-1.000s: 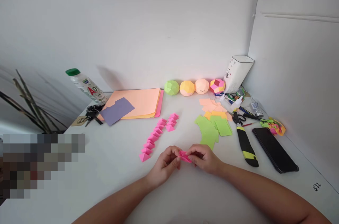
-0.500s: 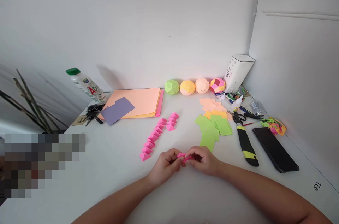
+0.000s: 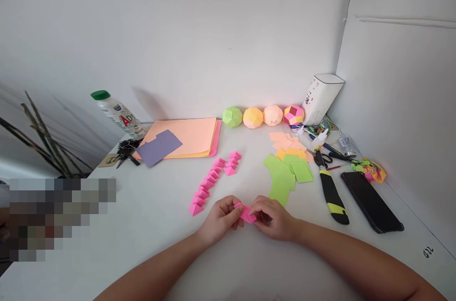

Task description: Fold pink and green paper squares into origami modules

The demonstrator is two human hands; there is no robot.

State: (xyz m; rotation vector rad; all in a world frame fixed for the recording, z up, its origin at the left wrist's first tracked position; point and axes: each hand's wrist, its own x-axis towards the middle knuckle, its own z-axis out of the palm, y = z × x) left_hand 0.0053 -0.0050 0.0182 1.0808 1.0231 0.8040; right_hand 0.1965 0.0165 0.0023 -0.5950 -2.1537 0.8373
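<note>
A small folded piece of pink paper is between my two hands, above the front part of the table. My left hand pinches its left side between thumb and fingers. At its right edge, my right hand is closed, thumb and fingertips on the paper. Beyond my left hand lies a slanting row of folded pink paper units, with a shorter pink row beside its far end. Flat green paper pieces are just past my right hand.
Paper balls line the wall. Coloured sheets, a purple piece and a leaning bottle are at back left. Rightward are a utility knife, a phone, scissors, glue bottle and white box.
The pink paper between my hands has turned so that a broader flat face shows. My right fingers have shifted to its right edge. The other things stay in place.
</note>
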